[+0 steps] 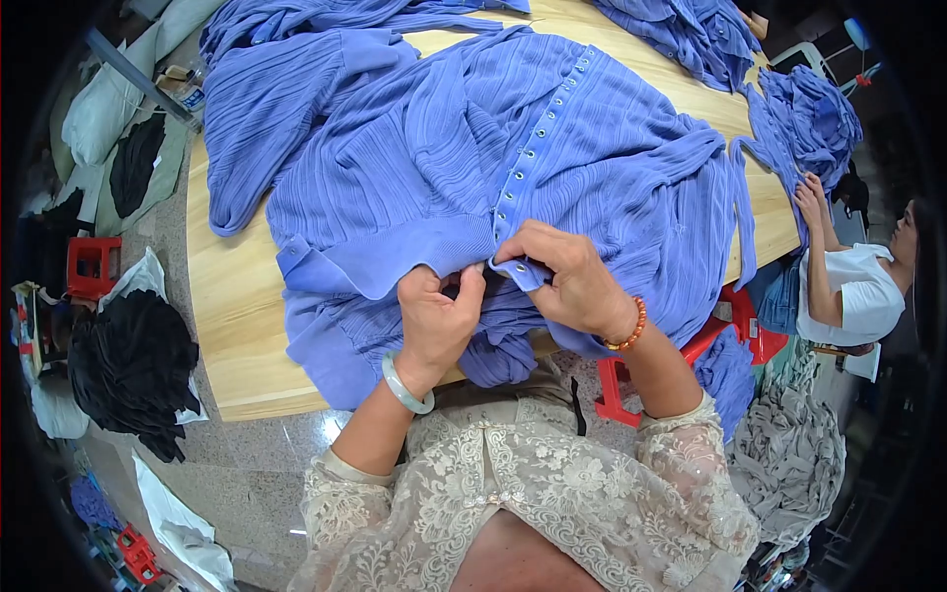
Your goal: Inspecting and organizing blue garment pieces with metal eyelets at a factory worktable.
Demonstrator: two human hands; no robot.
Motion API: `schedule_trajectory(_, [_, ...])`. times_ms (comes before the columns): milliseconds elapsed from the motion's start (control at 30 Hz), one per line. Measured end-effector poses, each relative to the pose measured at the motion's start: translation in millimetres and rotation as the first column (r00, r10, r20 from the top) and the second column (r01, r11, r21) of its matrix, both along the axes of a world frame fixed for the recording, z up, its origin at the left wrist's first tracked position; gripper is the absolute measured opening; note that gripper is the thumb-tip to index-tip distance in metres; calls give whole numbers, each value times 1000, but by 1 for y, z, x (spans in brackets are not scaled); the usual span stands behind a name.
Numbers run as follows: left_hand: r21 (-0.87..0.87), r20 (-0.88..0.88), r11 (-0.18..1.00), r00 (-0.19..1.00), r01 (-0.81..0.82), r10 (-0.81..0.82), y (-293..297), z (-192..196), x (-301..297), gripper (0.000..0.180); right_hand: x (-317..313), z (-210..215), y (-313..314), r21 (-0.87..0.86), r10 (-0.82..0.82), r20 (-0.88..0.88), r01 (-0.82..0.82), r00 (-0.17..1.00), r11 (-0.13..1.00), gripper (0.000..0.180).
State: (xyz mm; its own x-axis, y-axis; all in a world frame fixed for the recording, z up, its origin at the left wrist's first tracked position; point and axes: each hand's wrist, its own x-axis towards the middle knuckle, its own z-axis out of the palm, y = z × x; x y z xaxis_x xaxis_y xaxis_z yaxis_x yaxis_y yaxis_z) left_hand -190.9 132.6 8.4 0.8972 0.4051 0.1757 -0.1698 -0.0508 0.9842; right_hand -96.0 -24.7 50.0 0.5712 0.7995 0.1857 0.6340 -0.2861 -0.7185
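On the pale wooden table [237, 365] lies a rumpled periwinkle ribbed-knit cardigan [395, 168], ring-like metal fasteners [520, 177] lining its placket [538, 144]. The left hand [436, 311] and right hand [572, 281] pinch its smooth edge band [395, 257]

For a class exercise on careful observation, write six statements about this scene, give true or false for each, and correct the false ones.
1. The left hand and right hand both hold the blue garment. True.
2. The tabletop is black. False: the table is pale wood.
3. An orange beaded bracelet circles the right wrist. True.
4. The pale bangle is also on that wrist. False: the pale bangle is on the left wrist.
5. Another person, in white, appears at the picture's right. True.
6. A black fabric heap lies at the picture's right. False: the black fabric heap is at the left.
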Motion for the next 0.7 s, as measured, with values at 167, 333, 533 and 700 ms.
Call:
schedule_trajectory(167, [-342, -169, 939, 981, 35, -99, 6, -2, 5, 10, -1, -11, -1, 165, -86, -55, 94, 995, 982, 19])
schedule_trajectory(333, [-446, -178, 895, 977, 26, -117, 8, -6, 4, 9, 12, -10, -6, 57, -50, -400, 79, 915, 995, 14])
schedule_trajectory(533, [-484, -182, 875, 974, 30, -134, 9, -2, 6, 11, 9, -5, -4, 60, 2, -228, 12, 974, 998, 17])
schedule_trajectory(700, [-412, -132, 909, 982, 69, -134, 7, -8, 7, 14, -7, -5, -1, 84, 43, 49, -47, 998, 995, 38])
